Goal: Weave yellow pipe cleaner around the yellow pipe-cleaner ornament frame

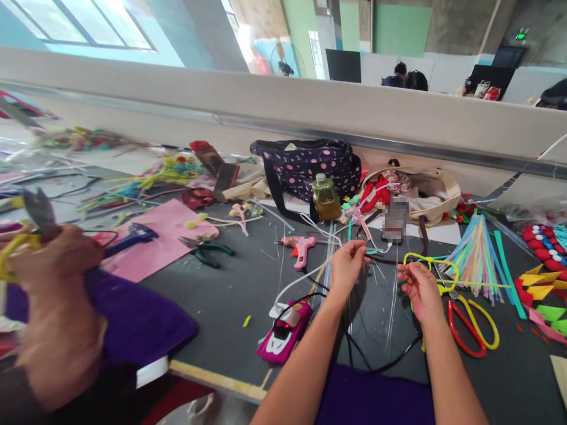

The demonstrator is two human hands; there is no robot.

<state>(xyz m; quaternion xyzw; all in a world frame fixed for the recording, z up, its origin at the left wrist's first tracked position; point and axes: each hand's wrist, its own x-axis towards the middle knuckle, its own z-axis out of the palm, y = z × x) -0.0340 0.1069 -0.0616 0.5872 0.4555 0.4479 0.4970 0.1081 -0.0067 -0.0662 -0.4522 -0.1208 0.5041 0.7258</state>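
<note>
Thin, bent yellow loop [429,258] just beside right hand [420,289], near red-and-yellow scissors [473,326]; fine clear strands [392,313] on matte dark table [212,321]. Forearms stretched forward, left hand [348,268] nearly pinched at fingertips, right loosely curled; cannot tell contents of either grip.

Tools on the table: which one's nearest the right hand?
The scissors with red and yellow handle loops, beside the right hand. The pink glue gun and green-handled pliers lie farther off, left of the left hand.
</note>
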